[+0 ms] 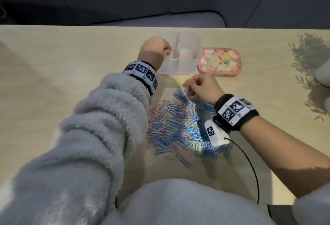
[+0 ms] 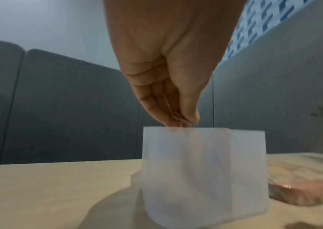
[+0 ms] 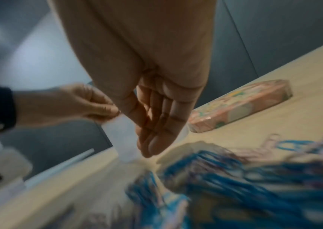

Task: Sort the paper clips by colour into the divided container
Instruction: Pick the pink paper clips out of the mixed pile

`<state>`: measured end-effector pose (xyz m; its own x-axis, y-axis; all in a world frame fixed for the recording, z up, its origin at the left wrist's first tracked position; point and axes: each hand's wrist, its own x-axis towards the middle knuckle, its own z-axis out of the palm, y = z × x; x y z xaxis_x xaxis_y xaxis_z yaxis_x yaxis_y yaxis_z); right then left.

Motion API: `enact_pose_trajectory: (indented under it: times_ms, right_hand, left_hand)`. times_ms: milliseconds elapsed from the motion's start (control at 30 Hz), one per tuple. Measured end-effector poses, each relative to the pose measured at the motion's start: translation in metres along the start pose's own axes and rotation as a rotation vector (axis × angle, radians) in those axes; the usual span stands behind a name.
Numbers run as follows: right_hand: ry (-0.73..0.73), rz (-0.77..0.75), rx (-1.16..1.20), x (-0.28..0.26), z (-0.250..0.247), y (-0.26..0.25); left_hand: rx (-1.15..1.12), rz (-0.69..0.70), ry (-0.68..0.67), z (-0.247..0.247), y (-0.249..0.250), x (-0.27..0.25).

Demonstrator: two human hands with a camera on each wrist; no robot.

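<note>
Tabletop: left hand [image 2: 168, 86] pinches pink clip [image 2: 177, 118] over container [image 2: 203, 170]

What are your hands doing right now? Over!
Left hand pinches pink paper clips over the frosted container. Right hand over the mixed clip pile, grip unclear. Patterned lid beside container, not blocking.

Left arm [image 1: 100, 117] wears a fluffy grey-white fleece sleeve; right forearm [image 1: 278, 146] is bare. Both wrists carry black bands [image 1: 237, 112] with white panels of black square-code markers. Below the right band: white camera block [image 1: 215, 133], thin black cable [image 1: 250, 164].
</note>
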<state>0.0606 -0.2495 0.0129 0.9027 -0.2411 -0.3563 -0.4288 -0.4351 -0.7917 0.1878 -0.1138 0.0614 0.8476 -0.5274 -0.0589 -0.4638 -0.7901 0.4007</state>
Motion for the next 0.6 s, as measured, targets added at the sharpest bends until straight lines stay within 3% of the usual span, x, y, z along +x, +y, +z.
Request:
enact_pose_trajectory:
  times_ms: [67,200,400,467,533,600]
  right_hand:
    - [0.018,-0.032,-0.250,-0.003,0.006,0.010]
    - [0.007,-0.060,-0.498,-0.008,0.022,0.015]
    - [0.116,-0.039,-0.568,-0.011,0.015,0.022]
    - [0.170,-0.117,-0.555,-0.017,0.016,0.023]
    - [0.109,-0.279,-0.526,-0.026,0.025,0.021]
    - [-0.061,-0.393,-0.574,-0.035,0.040,0.020]
  left_hand:
    - [0.050,0.040,0.024,0.008,-0.002,-0.006]
    - [0.032,0.147,0.227,0.024,-0.007,-0.044]
    - [-0.015,-0.023,0.000,0.058,-0.031,-0.122]
    - [-0.007,-0.013,-0.027,0.066,-0.037,-0.142]
    - [0.033,0.063,-0.059,0.074,-0.038,-0.158]
    - [0.134,0.174,-0.064,0.082,-0.036,-0.169]
